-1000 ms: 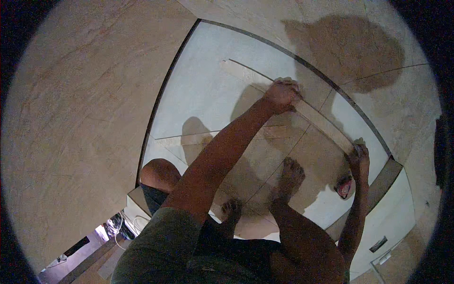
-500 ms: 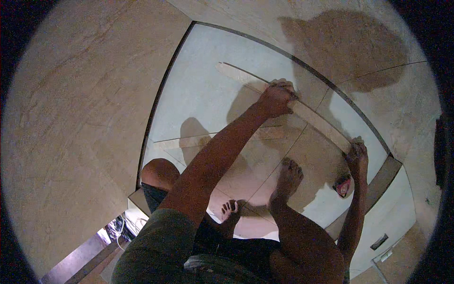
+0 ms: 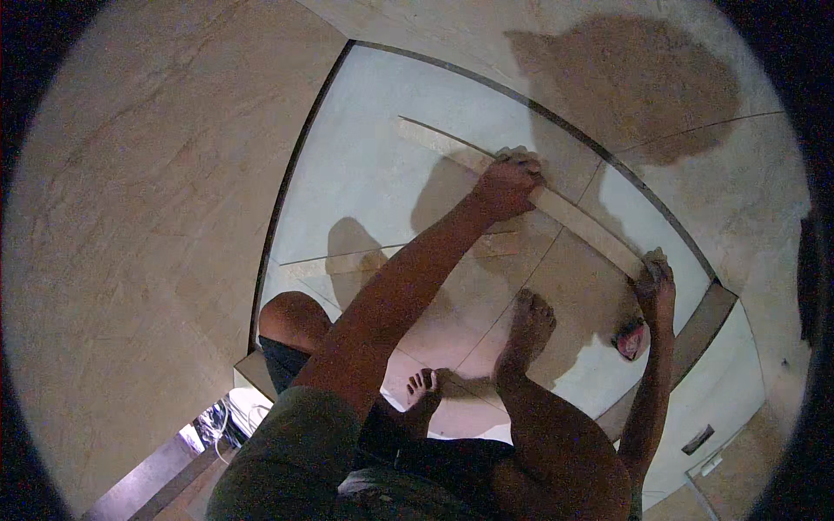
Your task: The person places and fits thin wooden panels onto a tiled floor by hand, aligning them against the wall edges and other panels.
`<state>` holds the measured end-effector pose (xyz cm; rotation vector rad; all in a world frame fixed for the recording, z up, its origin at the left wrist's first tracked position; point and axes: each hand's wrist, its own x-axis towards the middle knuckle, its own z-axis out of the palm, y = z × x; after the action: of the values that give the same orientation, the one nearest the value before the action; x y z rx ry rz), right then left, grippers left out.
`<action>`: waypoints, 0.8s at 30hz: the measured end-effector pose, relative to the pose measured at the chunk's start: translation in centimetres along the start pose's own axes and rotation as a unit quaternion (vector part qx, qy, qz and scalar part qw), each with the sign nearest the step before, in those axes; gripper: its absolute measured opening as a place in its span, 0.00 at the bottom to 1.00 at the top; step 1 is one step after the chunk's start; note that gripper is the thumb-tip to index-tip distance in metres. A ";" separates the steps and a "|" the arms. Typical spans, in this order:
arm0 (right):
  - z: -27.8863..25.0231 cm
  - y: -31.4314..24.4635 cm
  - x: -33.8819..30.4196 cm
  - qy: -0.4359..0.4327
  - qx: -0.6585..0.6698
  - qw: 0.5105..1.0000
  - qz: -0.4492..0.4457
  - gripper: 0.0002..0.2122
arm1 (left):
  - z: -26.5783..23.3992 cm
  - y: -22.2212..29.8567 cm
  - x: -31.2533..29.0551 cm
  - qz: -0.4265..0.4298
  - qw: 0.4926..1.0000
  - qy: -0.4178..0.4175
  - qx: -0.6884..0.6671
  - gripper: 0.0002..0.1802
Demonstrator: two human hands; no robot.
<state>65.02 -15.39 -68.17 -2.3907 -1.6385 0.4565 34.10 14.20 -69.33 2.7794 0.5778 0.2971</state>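
Observation:
A long, narrow, pale strip (image 3: 586,224), perhaps wood or tile, runs aslant across the tiled floor in front of me. My left hand (image 3: 511,184) is closed around it near the middle, fingers over its far edge. Toward its right end my right hand (image 3: 656,282) grips it the same way, with the fingertips on the far side. Beyond my left hand the strip's far left end lies free. A second pale strip (image 3: 308,265) rests on the floor to the left, partly hidden behind my left forearm. Close below my right hand sits a small red and dark object (image 3: 629,339), its kind unclear.
Stone-patterned walls rise on the left and beyond a dark edging (image 3: 282,191) round the pale floor (image 3: 347,148). A raised sill (image 3: 704,326) crosses at right, with a dark slotted fitting (image 3: 698,439) past it. White cables (image 3: 228,425) lie at lower left. My bare feet (image 3: 530,326) are on the tiles.
The view has shifted very slightly. Both hands keep their hold on the long strip, with barely any movement.

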 end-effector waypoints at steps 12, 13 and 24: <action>-0.5 0.5 -0.1 -0.016 -0.012 0.998 -0.053 0.27 | -0.6 0.9 -0.3 0.009 1.000 -0.016 -0.010 0.28; -0.5 0.7 -0.1 -0.017 -0.013 0.998 -0.053 0.27 | -0.6 1.2 0.0 0.012 0.999 -0.029 -0.018 0.28; -0.8 0.0 0.0 -0.032 -0.011 0.999 -0.022 0.28 | 1.1 3.3 1.5 0.054 0.998 -0.028 0.014 0.24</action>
<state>65.32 -15.44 -67.45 -2.3734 -1.7271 0.5147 36.91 11.69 -69.09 2.8402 0.4236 0.2361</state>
